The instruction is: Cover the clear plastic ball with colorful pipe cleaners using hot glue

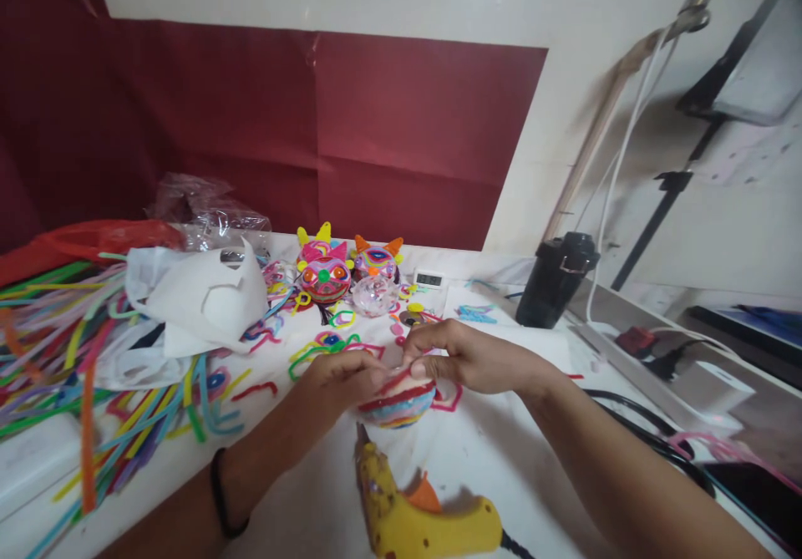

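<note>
Both hands, left hand (342,378) and right hand (454,356), pinch striped ball (398,402); best keep strip pressed flat, glue gun (419,513) near.

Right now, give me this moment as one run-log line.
left hand: holds striped ball | right hand: pinches ball's top | glue gun: lying on table, near edge | finished faces: behind
</note>
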### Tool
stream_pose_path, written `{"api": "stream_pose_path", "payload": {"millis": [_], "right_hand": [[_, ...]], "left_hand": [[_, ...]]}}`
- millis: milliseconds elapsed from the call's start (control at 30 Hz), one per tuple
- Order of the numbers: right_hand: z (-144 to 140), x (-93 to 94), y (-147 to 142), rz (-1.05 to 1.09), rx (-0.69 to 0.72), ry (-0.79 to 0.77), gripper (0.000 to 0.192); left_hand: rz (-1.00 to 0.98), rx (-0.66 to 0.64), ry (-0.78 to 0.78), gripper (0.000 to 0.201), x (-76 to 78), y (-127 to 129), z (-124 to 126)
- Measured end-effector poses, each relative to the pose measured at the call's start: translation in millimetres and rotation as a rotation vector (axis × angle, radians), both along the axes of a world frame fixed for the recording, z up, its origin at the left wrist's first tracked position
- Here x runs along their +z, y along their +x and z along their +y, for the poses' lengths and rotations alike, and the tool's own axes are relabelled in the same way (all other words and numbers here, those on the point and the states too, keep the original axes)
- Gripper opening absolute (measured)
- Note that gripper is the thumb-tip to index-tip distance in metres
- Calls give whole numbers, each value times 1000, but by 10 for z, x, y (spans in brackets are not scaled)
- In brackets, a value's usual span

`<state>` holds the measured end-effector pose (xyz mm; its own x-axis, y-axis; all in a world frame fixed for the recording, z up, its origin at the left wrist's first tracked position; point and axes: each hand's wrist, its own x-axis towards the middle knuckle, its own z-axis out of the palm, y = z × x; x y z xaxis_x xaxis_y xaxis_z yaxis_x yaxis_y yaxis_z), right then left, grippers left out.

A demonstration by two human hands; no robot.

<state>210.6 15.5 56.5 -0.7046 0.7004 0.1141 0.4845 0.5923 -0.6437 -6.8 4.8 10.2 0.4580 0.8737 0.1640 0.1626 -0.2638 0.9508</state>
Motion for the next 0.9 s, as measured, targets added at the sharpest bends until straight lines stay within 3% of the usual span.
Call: {"api": "stream_pose_path", "payload": {"millis": [267,600,900], "right_hand": [[-19,14,-23,12,-23,-27,36],[-20,19,-4,61,-15,-85,42],[-27,38,7,56,-17,-60,42]], "left_hand": [[39,72,66,18,-84,-14,59],[17,43,98,21,-14,-40,15],[170,130,341,22,-50,-52,28]]}}
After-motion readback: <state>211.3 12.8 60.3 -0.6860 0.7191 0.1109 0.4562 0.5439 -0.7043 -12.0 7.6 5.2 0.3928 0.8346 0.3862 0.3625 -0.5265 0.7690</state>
